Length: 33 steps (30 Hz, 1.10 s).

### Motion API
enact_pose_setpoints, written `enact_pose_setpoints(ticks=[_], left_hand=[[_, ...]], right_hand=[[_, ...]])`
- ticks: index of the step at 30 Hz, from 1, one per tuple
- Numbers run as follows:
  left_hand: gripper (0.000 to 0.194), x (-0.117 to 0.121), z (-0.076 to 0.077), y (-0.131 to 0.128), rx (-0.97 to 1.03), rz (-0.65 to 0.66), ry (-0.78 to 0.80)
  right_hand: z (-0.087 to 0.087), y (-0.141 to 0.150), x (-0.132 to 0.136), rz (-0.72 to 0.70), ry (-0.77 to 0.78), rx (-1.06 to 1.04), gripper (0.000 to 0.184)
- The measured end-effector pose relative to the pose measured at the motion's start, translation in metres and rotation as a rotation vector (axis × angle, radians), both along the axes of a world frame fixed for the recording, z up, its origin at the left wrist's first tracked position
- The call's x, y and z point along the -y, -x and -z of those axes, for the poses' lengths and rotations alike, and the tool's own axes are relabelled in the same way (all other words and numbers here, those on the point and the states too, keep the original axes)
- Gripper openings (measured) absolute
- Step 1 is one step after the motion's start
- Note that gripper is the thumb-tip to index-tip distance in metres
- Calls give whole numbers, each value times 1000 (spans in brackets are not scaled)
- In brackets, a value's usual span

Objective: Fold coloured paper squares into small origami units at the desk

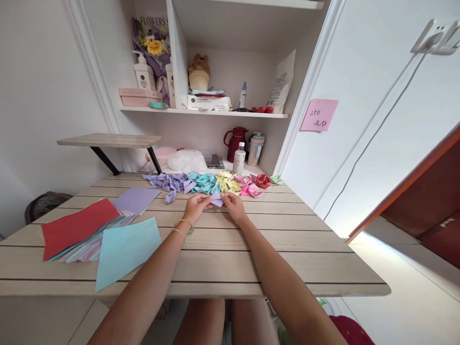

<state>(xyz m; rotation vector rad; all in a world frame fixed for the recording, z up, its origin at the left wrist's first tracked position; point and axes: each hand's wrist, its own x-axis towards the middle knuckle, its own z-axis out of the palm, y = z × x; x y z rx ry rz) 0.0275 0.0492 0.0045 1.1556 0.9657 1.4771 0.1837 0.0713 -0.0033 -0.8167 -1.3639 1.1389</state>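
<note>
A small piece of folded purple paper [216,199] is pinched between my two hands above the middle of the table. My left hand [197,207], with bracelets at its wrist, grips the paper's left side. On its right side the fingers of my right hand [233,206] are closed. Just beyond my hands lies a row of folded paper pieces: purple ones [172,182], blue ones [204,182], yellow ones [227,183], pink ones [251,190], a red one [263,180] and a green one [276,179]. The underside of the held paper is hidden.
Left on the slatted table [305,258] lie a stack of coloured sheets with a red sheet [77,225] on top, a light blue sheet [129,249] and a purple sheet [136,200]. A small raised stand [109,140] is behind them. A bottle [239,159] stands at the back.
</note>
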Motion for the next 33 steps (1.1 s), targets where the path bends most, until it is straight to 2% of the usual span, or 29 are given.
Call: enact_pose_setpoints(ticks=[4, 8, 24, 29, 33], left_hand=[[33, -1, 0, 1, -4, -11, 11], [36, -1, 0, 1, -1, -3, 1], [37, -2, 4, 0, -63, -6, -43], [37, -1, 2, 0, -117, -20, -12], [40, 0, 0, -1, -187, 5, 19]], right_hand=[[3, 2, -2, 7, -7, -8, 38], [6, 3, -3, -7, 31, -37, 44], [9, 4, -3, 21, 80, -89, 42], [10, 2, -2, 24, 21, -7, 41], [7, -1, -1, 34, -133, 165, 36]])
